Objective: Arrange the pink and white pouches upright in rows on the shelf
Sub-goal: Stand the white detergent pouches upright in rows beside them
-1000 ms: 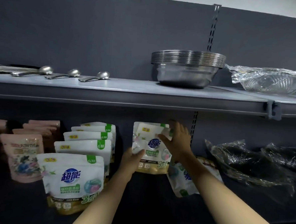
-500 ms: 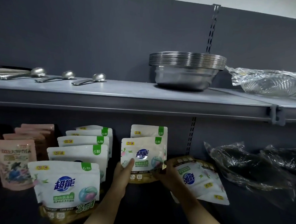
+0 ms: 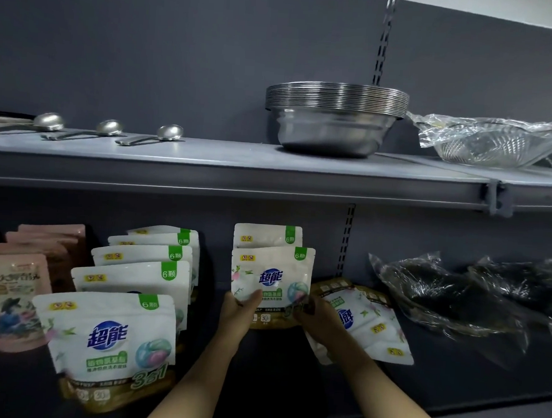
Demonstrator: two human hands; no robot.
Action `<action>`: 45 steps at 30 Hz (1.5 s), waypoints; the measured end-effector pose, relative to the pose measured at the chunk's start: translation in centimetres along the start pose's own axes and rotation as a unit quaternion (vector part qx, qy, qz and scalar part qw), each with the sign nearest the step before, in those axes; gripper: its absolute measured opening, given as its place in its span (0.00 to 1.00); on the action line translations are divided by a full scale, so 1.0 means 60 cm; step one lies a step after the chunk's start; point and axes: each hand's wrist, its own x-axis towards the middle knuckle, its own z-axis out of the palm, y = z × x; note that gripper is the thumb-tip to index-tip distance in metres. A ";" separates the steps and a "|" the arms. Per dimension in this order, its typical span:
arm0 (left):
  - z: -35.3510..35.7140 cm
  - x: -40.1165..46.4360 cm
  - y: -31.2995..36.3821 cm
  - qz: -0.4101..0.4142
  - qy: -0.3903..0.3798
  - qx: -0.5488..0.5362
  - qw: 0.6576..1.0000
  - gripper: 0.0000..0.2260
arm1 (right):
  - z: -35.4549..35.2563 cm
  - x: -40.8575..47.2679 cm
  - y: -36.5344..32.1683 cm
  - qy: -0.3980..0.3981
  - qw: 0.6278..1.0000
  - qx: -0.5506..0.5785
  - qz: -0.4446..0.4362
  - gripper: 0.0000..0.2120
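In the head view the person's left hand [image 3: 241,307] and right hand [image 3: 310,311] grip the lower corners of one white pouch [image 3: 270,282], thumbs on its printed face, holding it upright just in front of a second white pouch [image 3: 266,235] that stands behind it on the lower shelf [image 3: 275,364]. A second ago the right hand lay flat against the upper corner of the rear pouch; it has since dropped to the lower edge, and a new pouch has come into the grip, so a second white row is being started here. Immediately right of the right hand, partly under its wrist, several white pouches lie tumbled flat [image 3: 367,324]; these look like the next ones to stand. Well to the left of the left hand a finished row of white pouches [image 3: 111,337] runs front to back, and beyond that a row of pink pouches [image 3: 7,299] stands upright. By this showing the task is well along, with the fallen heap left to do
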 end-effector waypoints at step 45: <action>0.158 -0.115 0.066 0.374 0.127 0.289 0.872 0.23 | -0.157 -0.069 0.085 0.097 0.993 -0.029 0.058 0.23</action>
